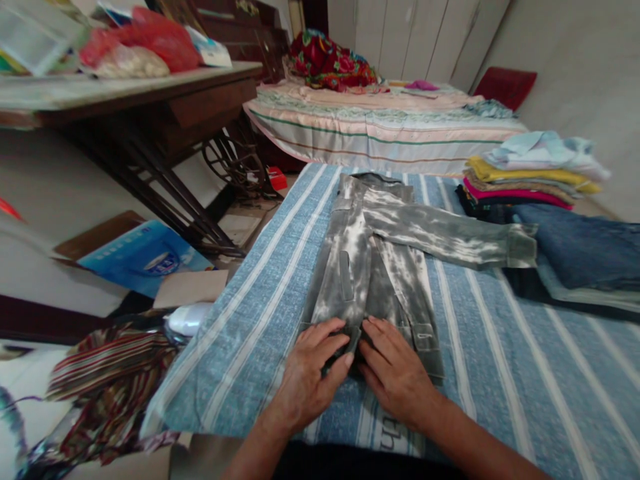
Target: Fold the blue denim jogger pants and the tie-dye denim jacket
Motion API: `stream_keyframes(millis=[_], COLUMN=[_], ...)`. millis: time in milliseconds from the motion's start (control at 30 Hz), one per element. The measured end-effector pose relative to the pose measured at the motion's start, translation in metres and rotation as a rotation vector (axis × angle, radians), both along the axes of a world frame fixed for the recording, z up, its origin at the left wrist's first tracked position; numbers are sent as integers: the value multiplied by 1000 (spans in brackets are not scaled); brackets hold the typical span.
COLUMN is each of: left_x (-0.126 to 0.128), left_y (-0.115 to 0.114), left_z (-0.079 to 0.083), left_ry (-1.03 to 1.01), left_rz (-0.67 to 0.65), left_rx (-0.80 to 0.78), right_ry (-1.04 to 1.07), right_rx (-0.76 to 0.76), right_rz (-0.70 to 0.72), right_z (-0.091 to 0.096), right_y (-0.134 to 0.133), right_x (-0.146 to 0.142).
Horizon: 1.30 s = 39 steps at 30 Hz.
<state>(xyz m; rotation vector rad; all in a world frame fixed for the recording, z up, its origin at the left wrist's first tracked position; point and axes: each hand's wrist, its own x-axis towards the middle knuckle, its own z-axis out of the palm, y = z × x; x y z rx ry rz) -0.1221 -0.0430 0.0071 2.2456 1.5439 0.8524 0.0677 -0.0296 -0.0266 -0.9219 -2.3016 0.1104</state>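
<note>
A grey-and-white mottled jacket (353,267) lies partly folded on the striped bedspread, its collar pointing away from me. One sleeve (450,233) stretches out to the right, and the other is not clearly visible. At the bottom hem, my left hand (315,370) has its thumb and fingers closing on the fabric near the middle. Close beside it, my right hand (395,367) grips the same hem, with its thumb tucked out of sight. The hands are a small gap apart, and some of the cloth beneath them is hidden.
Blue striped bedspread (250,320) runs under everything. Folded clothes (530,180) are stacked at the right, beside folded jeans (590,243). A sewing-machine table (210,83) carrying a red bag (165,40) stands at the left. Another bed (390,133) is behind. A blue box (150,257) sits on the floor.
</note>
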Motion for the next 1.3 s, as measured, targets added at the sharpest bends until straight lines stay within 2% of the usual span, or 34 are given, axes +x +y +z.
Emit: stream_keyframes(millis=[133, 333, 433, 533, 767, 833, 933, 1033, 1100, 1200, 1300], left_x=[2, 7, 9, 7, 2, 2, 0, -8, -14, -17, -15], left_y=[0, -3, -3, -3, -7, -9, -7, 4, 18, 42, 59], left_z=[-3, -10, -9, -10, -25, -23, -10, 4, 8, 1, -16], left_ry=[37, 141, 174, 183, 228, 254, 232, 148, 135, 266, 464], left_rz=[-47, -81, -81, -91, -114, -110, -118, -125, -64, 29, 68], left_rx=[36, 86, 114, 128, 158, 161, 142, 93, 122, 221, 206], right_ry=[-18, 128, 60, -35, 9, 19, 37, 54, 61, 64, 68], right_rx=[-58, -144, -143, -112, -7, -1, 34, 72, 93, 128, 187], right_rz=[26, 99, 79, 62, 52, 47, 20, 8, 8, 9, 6], right_z=[5, 15, 18, 15, 2, 2, 1, -1, -3, -5, -8], right_y=[2, 8, 7, 4, 4, 4, 3, 3, 4, 7, 11], right_x=[2, 5, 0, -5, -8, -10, -12, -14, -16, -16, -17])
